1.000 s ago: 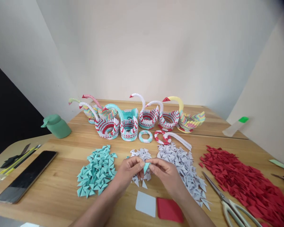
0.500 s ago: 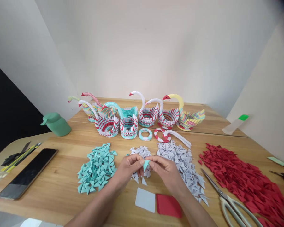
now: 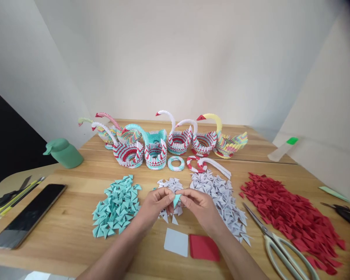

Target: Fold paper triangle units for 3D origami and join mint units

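Observation:
Between my fingertips is a small teal folded paper triangle [image 3: 176,200], pinched from both sides. My left hand [image 3: 159,203] grips its left edge between thumb and finger, while my right hand [image 3: 198,204] closes on its right edge. Behind the hands lies a small pile of white paper triangles [image 3: 171,183], partly hidden by them. A heap of teal triangles [image 3: 116,208] is to the left, and a larger pale grey-white heap [image 3: 218,194] is beyond my right hand. Nearer me are a stack of white paper [image 3: 176,242] and a stack of red paper [image 3: 204,247].
Several paper swans [image 3: 128,153] stand in a row at the back, with two paper rings [image 3: 176,163] before them. At the right are scissors [image 3: 272,235] and a red triangle heap [image 3: 291,217]. A phone [image 3: 29,214] and green container [image 3: 64,153] are at the left.
The view has shifted slightly, so the table's contents appear a little further left. Both hands still pinch the teal triangle, with little change in their hold.

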### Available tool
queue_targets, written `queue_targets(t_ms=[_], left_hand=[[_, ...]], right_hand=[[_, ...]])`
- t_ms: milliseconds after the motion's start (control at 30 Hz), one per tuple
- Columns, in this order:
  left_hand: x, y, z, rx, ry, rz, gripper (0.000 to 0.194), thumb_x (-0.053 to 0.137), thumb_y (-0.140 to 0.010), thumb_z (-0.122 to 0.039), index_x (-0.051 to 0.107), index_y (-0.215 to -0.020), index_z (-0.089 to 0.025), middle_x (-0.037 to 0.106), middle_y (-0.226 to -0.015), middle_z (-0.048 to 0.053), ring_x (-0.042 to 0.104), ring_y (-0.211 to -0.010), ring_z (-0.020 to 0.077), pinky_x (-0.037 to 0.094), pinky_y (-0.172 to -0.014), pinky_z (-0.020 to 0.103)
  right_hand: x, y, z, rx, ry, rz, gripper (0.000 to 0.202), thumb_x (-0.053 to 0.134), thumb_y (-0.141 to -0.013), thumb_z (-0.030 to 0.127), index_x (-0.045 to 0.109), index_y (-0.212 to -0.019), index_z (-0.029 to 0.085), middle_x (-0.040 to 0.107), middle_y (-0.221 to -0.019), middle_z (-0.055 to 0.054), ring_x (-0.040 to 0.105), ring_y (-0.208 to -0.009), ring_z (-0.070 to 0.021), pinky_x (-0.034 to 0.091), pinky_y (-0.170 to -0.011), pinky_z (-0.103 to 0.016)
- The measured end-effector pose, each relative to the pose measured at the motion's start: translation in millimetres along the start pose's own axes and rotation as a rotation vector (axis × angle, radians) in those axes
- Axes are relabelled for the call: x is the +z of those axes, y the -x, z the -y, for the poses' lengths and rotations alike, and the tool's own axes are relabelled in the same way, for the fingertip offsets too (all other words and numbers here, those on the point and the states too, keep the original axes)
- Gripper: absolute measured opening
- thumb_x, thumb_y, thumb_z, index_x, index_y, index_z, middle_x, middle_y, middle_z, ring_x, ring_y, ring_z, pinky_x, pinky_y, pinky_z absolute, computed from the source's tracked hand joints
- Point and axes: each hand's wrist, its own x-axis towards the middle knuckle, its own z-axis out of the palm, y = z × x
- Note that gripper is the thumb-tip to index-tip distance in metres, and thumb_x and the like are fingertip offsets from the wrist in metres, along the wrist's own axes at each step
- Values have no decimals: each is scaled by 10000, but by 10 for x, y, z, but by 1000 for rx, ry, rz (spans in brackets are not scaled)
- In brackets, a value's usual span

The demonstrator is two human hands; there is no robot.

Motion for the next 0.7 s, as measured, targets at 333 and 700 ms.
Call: queue_targets(t_ms=[333, 700], left_hand=[[21, -19, 44, 73, -134, -24, 348, 657, -766, -472, 555, -707, -144, 570, -550, -20, 490, -500, 89, 387, -520, 203], [122, 53, 136, 348, -600, -139, 303, 556, -794, -107, 555, -1076, -217, 660, -793, 2, 596, -686, 143, 471, -667, 260]], right_hand=[[42, 16, 26, -82, 174, -28, 204, 562, -807, 191, 708, -949, 204, 685, -816, -5, 594, -727, -152, 463, -688, -253], [76, 27, -9, -166, 395, -185, 245, 498, -777, 144, 586, -996, 211, 613, -798, 6, 592, -719, -154, 471, -699, -270]])
